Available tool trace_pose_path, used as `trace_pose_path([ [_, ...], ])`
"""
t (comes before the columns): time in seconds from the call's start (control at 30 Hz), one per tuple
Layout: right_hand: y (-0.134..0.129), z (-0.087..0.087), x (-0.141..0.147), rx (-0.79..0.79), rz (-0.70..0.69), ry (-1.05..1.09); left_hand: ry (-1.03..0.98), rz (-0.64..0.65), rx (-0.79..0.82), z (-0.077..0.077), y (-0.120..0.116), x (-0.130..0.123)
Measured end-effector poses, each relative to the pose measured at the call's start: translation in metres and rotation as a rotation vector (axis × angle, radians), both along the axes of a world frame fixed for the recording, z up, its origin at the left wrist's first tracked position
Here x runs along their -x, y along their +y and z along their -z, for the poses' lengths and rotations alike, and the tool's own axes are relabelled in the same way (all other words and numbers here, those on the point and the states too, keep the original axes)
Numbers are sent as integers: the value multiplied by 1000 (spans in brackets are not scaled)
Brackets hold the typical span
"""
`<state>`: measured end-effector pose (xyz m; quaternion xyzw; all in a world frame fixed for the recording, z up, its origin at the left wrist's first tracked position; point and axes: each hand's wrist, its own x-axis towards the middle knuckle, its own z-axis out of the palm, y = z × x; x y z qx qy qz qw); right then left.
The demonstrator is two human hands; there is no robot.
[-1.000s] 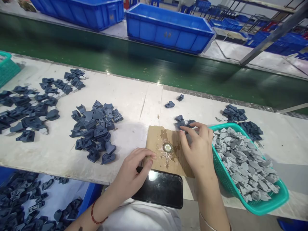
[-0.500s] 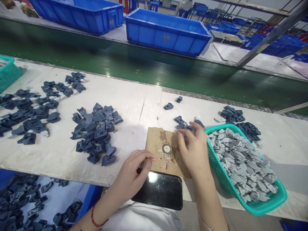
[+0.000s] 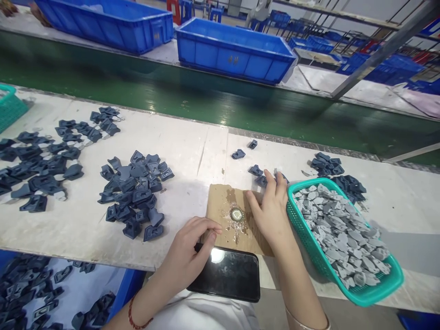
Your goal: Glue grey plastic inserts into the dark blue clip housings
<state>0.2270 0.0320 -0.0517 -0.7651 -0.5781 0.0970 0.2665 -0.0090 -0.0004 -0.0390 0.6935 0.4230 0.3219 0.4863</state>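
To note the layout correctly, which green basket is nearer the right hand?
The green basket holding a heap of grey pieces, beside the right hand; the other basket stands at the picture's left edge, partly cut off.

On the tabletop [image 3: 182, 160], a cardboard sheet [image 3: 220, 201] is lying between the left hand [image 3: 192, 247] and the right hand [image 3: 271, 213], with a phone [image 3: 233, 279] resting on its near side. A heap of parts [image 3: 135, 190] is sitting to the left of the sheet, a scattered group [image 3: 37, 158] is spreading farther left, and a basket [image 3: 357, 295] holding pieces [image 3: 338, 233] is standing right of the right hand. Behind the tabletop, a conveyor belt [image 3: 192, 103] is stretching across, and two bins [image 3: 233, 57] are standing beyond it.
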Motion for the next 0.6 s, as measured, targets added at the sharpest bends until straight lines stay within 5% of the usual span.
trace_pose_path([
  [0.33, 14, 15, -16, 11, -70, -12, -13, -9, -60, -2, 2, -1],
  [0.47, -2, -11, -4, -70, -145, 0, -12, -70, -176, -3, -1, 1],
  [0.6, -26, -47, -11, -247, -71, 4, 226, -225, -489, -12, -2, 28],
])
